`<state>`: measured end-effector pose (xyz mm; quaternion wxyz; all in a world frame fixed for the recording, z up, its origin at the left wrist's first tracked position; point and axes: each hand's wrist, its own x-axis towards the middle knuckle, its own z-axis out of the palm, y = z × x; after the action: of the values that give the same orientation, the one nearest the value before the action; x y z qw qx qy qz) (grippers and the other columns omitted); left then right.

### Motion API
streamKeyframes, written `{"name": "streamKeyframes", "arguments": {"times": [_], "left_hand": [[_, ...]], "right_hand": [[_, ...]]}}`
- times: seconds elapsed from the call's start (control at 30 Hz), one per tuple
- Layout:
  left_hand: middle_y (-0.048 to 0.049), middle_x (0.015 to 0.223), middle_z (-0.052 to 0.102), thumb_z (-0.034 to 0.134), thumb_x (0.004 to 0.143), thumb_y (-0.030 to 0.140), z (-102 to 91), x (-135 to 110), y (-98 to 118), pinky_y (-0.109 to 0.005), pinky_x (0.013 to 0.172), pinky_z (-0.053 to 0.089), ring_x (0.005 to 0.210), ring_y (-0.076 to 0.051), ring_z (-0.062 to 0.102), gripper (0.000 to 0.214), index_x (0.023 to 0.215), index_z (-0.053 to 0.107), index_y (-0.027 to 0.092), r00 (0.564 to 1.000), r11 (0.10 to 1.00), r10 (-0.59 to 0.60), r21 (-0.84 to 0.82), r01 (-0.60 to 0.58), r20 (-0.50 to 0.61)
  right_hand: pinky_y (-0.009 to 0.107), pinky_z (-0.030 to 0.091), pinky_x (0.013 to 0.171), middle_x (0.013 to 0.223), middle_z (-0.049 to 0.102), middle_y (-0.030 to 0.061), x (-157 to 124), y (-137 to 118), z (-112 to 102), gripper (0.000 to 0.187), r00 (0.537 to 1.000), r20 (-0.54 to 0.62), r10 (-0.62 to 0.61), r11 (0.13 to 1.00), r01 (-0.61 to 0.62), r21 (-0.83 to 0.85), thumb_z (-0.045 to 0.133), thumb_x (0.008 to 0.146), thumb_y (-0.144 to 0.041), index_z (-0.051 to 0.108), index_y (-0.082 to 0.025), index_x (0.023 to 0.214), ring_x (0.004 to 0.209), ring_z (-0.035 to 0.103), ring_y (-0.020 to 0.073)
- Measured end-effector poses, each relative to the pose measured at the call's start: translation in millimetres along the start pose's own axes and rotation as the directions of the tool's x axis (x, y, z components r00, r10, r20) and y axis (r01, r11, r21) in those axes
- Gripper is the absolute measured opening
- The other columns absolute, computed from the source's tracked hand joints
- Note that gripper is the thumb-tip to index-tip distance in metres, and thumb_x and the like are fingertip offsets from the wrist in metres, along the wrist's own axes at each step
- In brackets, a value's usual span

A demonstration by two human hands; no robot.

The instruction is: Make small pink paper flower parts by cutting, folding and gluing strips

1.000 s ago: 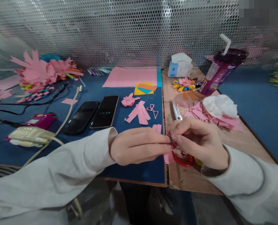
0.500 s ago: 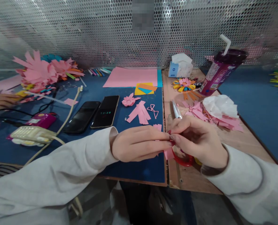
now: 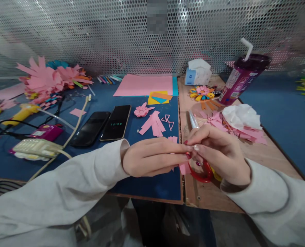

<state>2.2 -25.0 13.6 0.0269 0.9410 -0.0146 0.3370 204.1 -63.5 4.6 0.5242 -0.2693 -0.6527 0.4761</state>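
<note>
My left hand (image 3: 152, 157) and my right hand (image 3: 218, 152) meet fingertip to fingertip over the seam between the blue mat and the wooden board. Both pinch the same small pink paper piece (image 3: 184, 168), which hangs just below the fingertips. Under my right hand lie scissors with a red handle (image 3: 202, 175) and a silver blade (image 3: 193, 120) pointing away. Loose pink paper strips (image 3: 153, 124) lie on the mat just beyond my left hand.
Two dark phones (image 3: 104, 124) lie on the blue mat (image 3: 121, 103). Pink paper flowers (image 3: 48, 78), a yellow glue gun (image 3: 22, 113) and cables crowd the left. A pink sheet (image 3: 144, 84), tissue box (image 3: 198, 71), purple cup with straw (image 3: 241, 79) and paper scraps (image 3: 232, 125) stand farther back.
My fingers have shifted slightly on the pink piece, which hangs a little lower. At the left, another person's hand appeared and withdrew, and a yellow glue gun now lies there.
</note>
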Motion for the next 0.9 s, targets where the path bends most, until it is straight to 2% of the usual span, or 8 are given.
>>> {"name": "streamKeyframes", "arguments": {"times": [0.2,0.37,0.57,0.9], "left_hand": [[-0.0155,0.106,0.067,0.049,0.089,0.013,1.2,-1.4,0.3,-0.026,0.085,0.056,0.101,-0.016,0.064,0.018,0.103,0.058,0.009,1.000,1.000,-0.011,0.018,0.012,-0.016],[-0.0170,0.107,0.066,0.048,0.089,0.015,1.2,-1.7,-1.1,-0.028,0.085,0.056,0.101,-0.018,0.064,0.018,0.102,0.059,0.008,1.000,1.000,0.019,0.015,-0.019,0.008],[-0.0129,0.107,0.068,0.047,0.090,0.017,-0.1,-0.6,-0.9,-0.026,0.086,0.056,0.103,-0.017,0.064,0.020,0.103,0.061,0.016,1.000,1.000,-0.012,-0.005,0.012,0.016],[-0.0146,0.106,0.068,0.046,0.090,0.016,0.3,0.6,-1.7,-0.026,0.085,0.056,0.100,-0.017,0.064,0.018,0.099,0.062,0.012,1.000,0.999,0.021,0.036,-0.021,0.003]], "right_hand": [[0.021,0.047,0.053,0.076,0.059,0.0010,-1.1,-2.0,0.4,0.002,1.000,0.015,0.005,1.000,-0.004,-0.014,0.058,0.083,-0.020,0.058,-0.018,0.085,0.063,0.055,0.0084],[0.020,0.047,0.052,0.071,0.055,-0.0010,-1.3,-4.7,2.1,0.004,0.999,0.037,0.019,0.999,-0.017,-0.047,0.058,0.083,-0.019,0.055,-0.020,0.086,0.061,0.053,0.0080],[0.022,0.047,0.051,0.071,0.054,-0.0007,-3.0,-3.6,2.9,0.006,0.999,0.027,0.020,0.998,-0.019,-0.056,0.058,0.084,-0.019,0.053,-0.022,0.086,0.062,0.054,0.0099],[0.020,0.046,0.052,0.073,0.052,-0.0014,-3.1,-3.2,3.8,0.011,1.000,0.027,0.009,0.999,-0.007,-0.050,0.056,0.081,-0.012,0.052,-0.021,0.087,0.063,0.053,0.0083]]}}
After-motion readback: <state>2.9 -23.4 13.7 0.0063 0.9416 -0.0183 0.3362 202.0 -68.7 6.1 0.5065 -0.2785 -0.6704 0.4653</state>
